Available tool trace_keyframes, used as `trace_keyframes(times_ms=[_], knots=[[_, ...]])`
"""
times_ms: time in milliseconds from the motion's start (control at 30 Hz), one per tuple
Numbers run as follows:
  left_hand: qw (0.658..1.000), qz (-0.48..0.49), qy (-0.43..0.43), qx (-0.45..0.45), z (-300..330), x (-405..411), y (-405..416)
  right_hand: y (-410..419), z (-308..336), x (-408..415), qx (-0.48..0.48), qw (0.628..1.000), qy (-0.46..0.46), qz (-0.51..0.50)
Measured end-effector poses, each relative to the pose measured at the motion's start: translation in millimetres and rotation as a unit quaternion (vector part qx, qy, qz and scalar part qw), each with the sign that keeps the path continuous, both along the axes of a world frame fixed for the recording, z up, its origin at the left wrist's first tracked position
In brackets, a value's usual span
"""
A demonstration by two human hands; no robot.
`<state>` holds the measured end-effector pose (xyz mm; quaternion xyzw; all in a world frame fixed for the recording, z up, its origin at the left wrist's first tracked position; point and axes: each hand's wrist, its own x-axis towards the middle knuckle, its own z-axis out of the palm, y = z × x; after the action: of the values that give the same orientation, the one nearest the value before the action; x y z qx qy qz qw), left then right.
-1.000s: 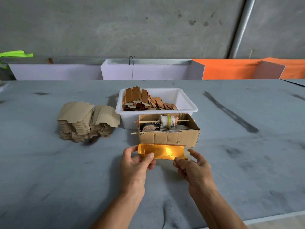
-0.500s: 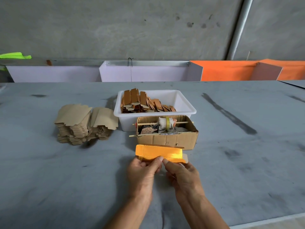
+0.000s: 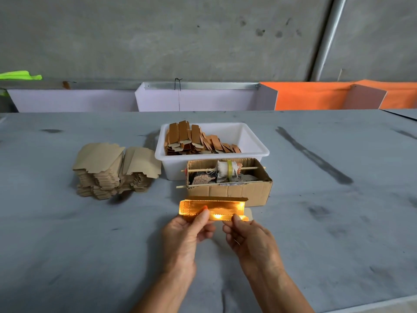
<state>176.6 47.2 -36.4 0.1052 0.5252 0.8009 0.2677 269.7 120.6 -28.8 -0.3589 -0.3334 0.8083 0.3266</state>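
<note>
A shiny gold cardboard blank (image 3: 216,208), a flat unfolded small box, is held just above the grey table in front of the brown carton. My left hand (image 3: 185,236) pinches its lower left part between thumb and fingers. My right hand (image 3: 248,238) pinches its lower right flap with the fingertips. The blank's long upper flap stands slightly raised. Its gold face is turned toward me and glints.
A brown carton (image 3: 230,190) with a spool on wooden sticks stands right behind the blank. Behind it a white plastic tub (image 3: 255,141) holds several folded gold pieces. A stack of flat tan blanks (image 3: 112,170) lies at the left. White and orange dividers line the table's far edge.
My hands first closed together at the blank's lower middle, then moved apart a little along its lower edge. The blank is opened wider, with its upper flap raised.
</note>
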Motion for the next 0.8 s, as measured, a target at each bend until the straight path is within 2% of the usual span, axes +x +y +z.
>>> trace_keyframes(times_ms=[400,633,800], knots=[[0.997,-0.054,-0.045,0.022,1.1,-6.5,-3.0,10.0,-3.1,9.1,-0.011,1.000,0.003,0.008],[0.995,-0.076,-0.017,0.067,-3.6,-12.3,-1.0,16.1,6.0,13.0,-0.029,0.996,0.079,0.023],[0.993,-0.097,-0.007,0.070,-3.9,-11.2,-1.7,16.7,6.8,15.7,-0.012,0.995,0.090,0.035]])
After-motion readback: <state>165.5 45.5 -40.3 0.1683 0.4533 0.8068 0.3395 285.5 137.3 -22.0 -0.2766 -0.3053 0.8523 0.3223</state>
